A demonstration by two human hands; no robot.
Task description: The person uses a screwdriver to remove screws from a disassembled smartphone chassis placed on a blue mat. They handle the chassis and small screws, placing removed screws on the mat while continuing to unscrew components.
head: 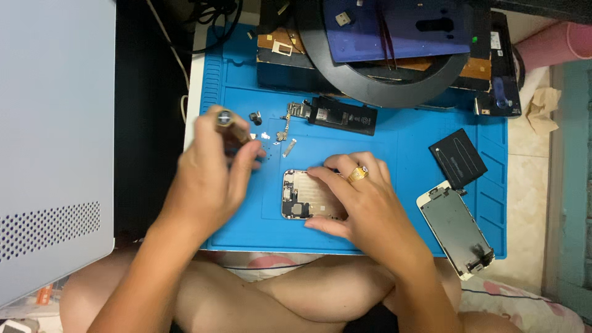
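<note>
Fingers of left hand (209, 179) grip screwdriver (229, 126) upright; right hand (361, 197) presses crosswise phone housing (302, 196).

Bright, even overhead light; motion-blurred left hand (209, 176).

mat (382, 132): blue, matt, rubbery-looking | phone housing (302, 194), centre frame: pale gold metal, satin | screwdriver (229, 126), upper left of centre: blurred, possibly metal cap | screen panel (456, 228), lower right: grey metal backing | ring (357, 174): glossy gold
</note>
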